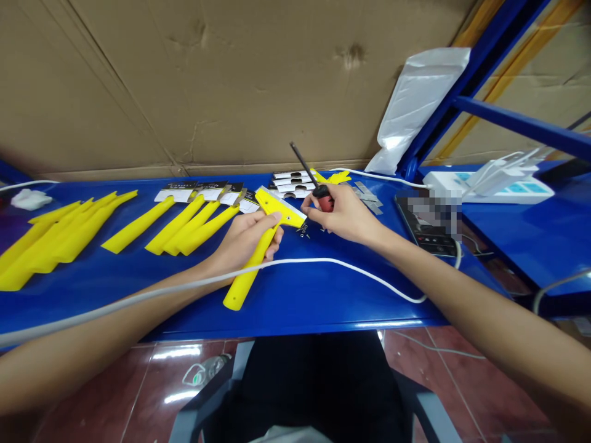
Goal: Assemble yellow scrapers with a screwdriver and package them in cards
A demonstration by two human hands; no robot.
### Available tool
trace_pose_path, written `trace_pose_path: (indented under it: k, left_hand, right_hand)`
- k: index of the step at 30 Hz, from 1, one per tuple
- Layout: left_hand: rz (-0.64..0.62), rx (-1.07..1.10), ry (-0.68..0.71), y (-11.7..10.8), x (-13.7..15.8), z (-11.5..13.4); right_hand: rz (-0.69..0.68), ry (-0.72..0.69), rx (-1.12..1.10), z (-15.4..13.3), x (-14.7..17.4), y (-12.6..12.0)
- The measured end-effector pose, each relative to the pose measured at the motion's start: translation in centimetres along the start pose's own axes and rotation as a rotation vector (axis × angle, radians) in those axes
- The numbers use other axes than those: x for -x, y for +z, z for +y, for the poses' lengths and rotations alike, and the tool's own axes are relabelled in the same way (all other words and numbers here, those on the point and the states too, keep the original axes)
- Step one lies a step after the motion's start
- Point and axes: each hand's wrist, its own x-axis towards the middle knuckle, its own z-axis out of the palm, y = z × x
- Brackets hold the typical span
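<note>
My left hand (247, 237) is wrapped round a yellow scraper (244, 284), its thumb pressed near the wide head. A metal blade strip lies along the head's far edge, and two small holes or screws show on its face. In my right hand (351, 212) is a screwdriver (303, 163) with a red and black handle, its dark shaft pointing up and away to the left. Small loose screws (303, 232) lie on the blue table beneath the scraper's head, close to my right fingertips. What those fingertips may pinch is too small to tell.
Several yellow scrapers with card sleeves (138, 224) and bare yellow handles (60, 246) lie left. Behind are stacked cards (292, 183), yellow pieces (339, 177) and blades (368, 195). A phone (422, 227) and power strip (498, 187) sit right. A white cable (318, 261) crosses in front.
</note>
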Motion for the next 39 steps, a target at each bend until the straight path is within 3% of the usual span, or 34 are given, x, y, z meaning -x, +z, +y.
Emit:
trace_pose_path:
  k: [4, 15, 39]
  left_hand:
    - [0.027, 0.056, 0.037, 0.01, 0.12, -0.05]
    - [0.017, 0.026, 0.040, 0.02, 0.33, 0.05]
    - [-0.059, -0.030, -0.012, 0.16, 0.33, 0.14]
  right_hand:
    - [-0.086, -0.042, 0.134, 0.55, -0.15, -0.07]
    - [-0.271, -0.044, 0.075, 0.28, 0.12, -0.38]
    - [-0.260, -0.018, 0.298, 0.53, -0.09, -0.15]
